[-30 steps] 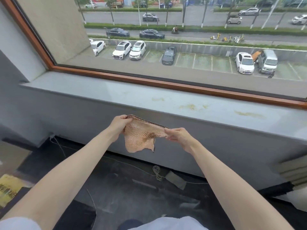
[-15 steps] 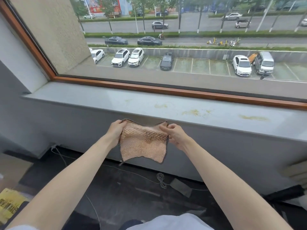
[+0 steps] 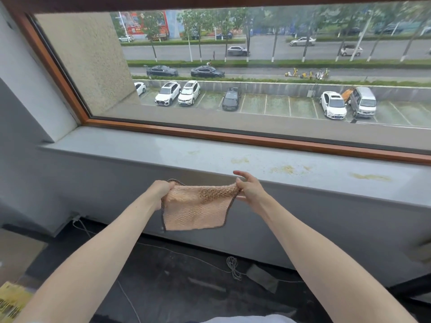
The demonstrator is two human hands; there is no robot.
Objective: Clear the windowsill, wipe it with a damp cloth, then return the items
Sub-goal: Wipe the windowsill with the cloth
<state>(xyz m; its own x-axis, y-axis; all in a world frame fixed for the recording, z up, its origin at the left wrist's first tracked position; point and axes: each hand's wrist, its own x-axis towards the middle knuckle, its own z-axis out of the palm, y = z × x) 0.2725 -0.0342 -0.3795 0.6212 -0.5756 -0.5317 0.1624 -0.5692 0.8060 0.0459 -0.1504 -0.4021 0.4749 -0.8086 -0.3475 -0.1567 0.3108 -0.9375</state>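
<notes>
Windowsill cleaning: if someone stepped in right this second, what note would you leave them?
Left hand: grips the cloth's top left corner.
Right hand: pinches the top right corner, with the other fingers spread.
Cloth: pinkish with a dark edge, hanging spread between the hands in front of the windowsill, not on its top.
Done: the sill looks cleared.
Left: wipe it, since yellowish stains show toward the right, then return the items, which are out of view.
</notes>
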